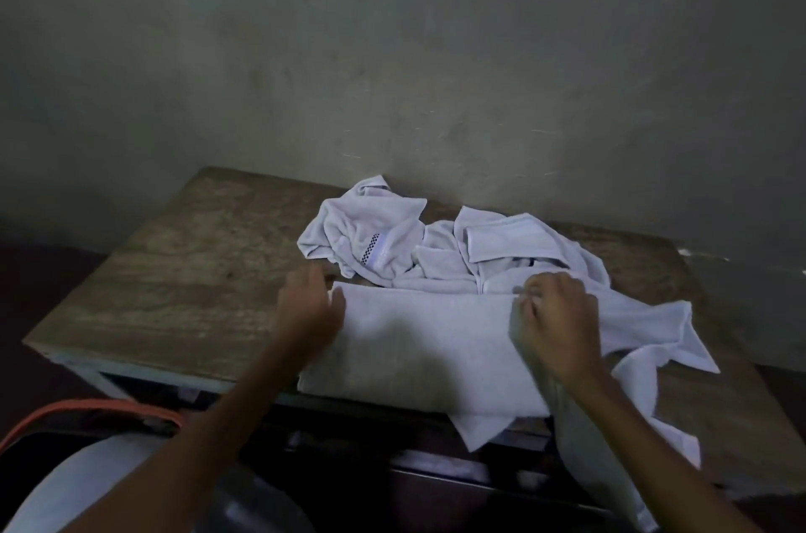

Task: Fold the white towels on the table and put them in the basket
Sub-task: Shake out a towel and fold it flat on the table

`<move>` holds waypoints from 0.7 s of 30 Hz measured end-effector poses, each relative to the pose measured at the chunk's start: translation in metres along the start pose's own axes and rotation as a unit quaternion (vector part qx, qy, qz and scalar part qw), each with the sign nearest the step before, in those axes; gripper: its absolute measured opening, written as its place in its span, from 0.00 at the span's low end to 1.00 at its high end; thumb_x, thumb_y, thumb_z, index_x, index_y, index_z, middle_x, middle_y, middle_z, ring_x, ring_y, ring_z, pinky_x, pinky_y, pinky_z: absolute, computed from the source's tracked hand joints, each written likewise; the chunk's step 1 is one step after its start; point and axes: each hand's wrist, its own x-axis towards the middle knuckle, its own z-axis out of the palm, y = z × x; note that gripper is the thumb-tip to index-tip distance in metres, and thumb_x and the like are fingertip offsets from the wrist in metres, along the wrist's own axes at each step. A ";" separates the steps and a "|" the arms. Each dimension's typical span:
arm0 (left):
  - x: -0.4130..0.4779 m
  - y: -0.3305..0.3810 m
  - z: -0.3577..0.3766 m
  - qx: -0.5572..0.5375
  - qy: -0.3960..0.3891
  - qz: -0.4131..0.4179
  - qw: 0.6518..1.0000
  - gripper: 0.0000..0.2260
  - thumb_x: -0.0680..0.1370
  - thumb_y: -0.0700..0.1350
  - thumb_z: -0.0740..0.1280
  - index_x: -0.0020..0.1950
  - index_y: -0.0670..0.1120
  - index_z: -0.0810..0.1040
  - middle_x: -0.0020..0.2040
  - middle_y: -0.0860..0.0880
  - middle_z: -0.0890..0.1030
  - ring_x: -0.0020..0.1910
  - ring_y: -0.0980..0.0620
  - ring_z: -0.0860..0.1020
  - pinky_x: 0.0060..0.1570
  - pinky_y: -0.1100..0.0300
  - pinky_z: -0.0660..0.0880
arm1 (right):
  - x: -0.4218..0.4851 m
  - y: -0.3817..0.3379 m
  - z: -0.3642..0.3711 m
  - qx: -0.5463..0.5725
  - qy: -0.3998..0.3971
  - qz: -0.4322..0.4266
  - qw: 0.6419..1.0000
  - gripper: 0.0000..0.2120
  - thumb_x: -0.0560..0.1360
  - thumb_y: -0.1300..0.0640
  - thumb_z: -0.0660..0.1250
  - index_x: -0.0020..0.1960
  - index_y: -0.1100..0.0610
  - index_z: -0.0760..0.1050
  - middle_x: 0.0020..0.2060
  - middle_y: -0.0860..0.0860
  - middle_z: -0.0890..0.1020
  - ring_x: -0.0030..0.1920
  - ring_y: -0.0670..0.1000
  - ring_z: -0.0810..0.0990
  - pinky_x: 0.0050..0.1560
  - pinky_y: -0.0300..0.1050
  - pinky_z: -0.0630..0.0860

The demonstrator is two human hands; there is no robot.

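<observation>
Left hand (307, 305) rests flat at the folded towel (418, 340) edge, right hand (556, 325) pinches its corner; cloth appears soft, limp, light, so grip corners.

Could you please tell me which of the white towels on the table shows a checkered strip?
The crumpled towel at the far left of the pile; the others look plain.

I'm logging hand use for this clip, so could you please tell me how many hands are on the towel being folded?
2: the left hand at the towel's left edge, the right hand pinching its far right corner.
</observation>
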 end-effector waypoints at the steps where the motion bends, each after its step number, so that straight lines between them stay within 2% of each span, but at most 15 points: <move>1: -0.012 0.014 0.004 0.030 0.025 0.045 0.998 0.18 0.72 0.50 0.55 0.54 0.42 0.75 0.49 0.41 0.77 0.48 0.39 0.75 0.47 0.48 0.73 | -0.014 -0.019 0.003 -0.004 0.022 -0.028 0.999 0.05 0.71 0.57 0.62 0.45 0.54 0.75 0.42 0.53 0.78 0.45 0.58 0.75 0.46 0.53 0.67; 3: -0.037 0.038 0.019 0.079 0.039 0.163 0.983 0.20 0.72 0.49 0.54 0.57 0.41 0.75 0.54 0.40 0.79 0.52 0.39 0.77 0.48 0.50 0.73 | -0.040 -0.052 0.016 0.007 0.002 -0.107 0.994 0.10 0.70 0.55 0.61 0.50 0.53 0.75 0.48 0.52 0.79 0.51 0.56 0.76 0.50 0.52 0.65; 5: -0.057 0.045 0.038 0.122 -0.007 0.222 0.967 0.23 0.73 0.50 0.55 0.64 0.42 0.72 0.63 0.42 0.77 0.62 0.44 0.75 0.55 0.52 0.72 | -0.057 -0.067 0.039 -0.029 -0.061 -0.159 0.985 0.17 0.73 0.52 0.58 0.59 0.55 0.76 0.58 0.54 0.79 0.61 0.56 0.76 0.59 0.52 0.64; 8: -0.061 0.036 0.049 0.163 -0.069 0.190 0.966 0.26 0.77 0.56 0.52 0.68 0.43 0.71 0.67 0.44 0.74 0.65 0.47 0.74 0.62 0.47 0.66 | -0.059 -0.059 0.061 -0.073 -0.138 -0.138 0.978 0.25 0.76 0.46 0.54 0.68 0.58 0.72 0.67 0.56 0.74 0.68 0.56 0.72 0.67 0.57 0.59; 13: -0.040 0.012 0.037 0.208 -0.120 0.138 0.961 0.35 0.77 0.66 0.41 0.70 0.45 0.70 0.70 0.45 0.71 0.69 0.46 0.70 0.63 0.41 0.67 | -0.045 -0.030 0.057 -0.115 -0.184 -0.102 0.971 0.33 0.78 0.38 0.47 0.71 0.60 0.67 0.71 0.57 0.69 0.72 0.54 0.66 0.71 0.58 0.54; 17: -0.033 0.000 0.030 0.210 -0.117 0.125 0.963 0.35 0.76 0.67 0.45 0.72 0.46 0.66 0.73 0.45 0.67 0.72 0.45 0.64 0.65 0.36 0.62 | -0.043 -0.022 0.052 -0.130 -0.190 -0.087 0.969 0.38 0.77 0.34 0.41 0.71 0.60 0.66 0.71 0.56 0.69 0.72 0.53 0.65 0.72 0.60 0.54; 20: -0.027 -0.006 0.028 0.199 -0.100 0.134 0.966 0.34 0.75 0.65 0.44 0.74 0.48 0.62 0.75 0.49 0.63 0.75 0.48 0.58 0.69 0.38 0.53 | -0.040 -0.017 0.047 -0.140 -0.179 -0.090 0.970 0.38 0.77 0.34 0.41 0.71 0.60 0.67 0.71 0.56 0.69 0.72 0.53 0.66 0.71 0.63 0.55; 21: -0.024 -0.010 0.026 0.184 -0.089 0.129 0.970 0.33 0.75 0.64 0.44 0.74 0.48 0.63 0.75 0.50 0.63 0.74 0.49 0.59 0.70 0.40 0.52 | -0.040 -0.016 0.046 -0.142 -0.177 -0.090 0.970 0.38 0.77 0.34 0.42 0.71 0.61 0.67 0.70 0.56 0.70 0.72 0.54 0.67 0.70 0.63 0.56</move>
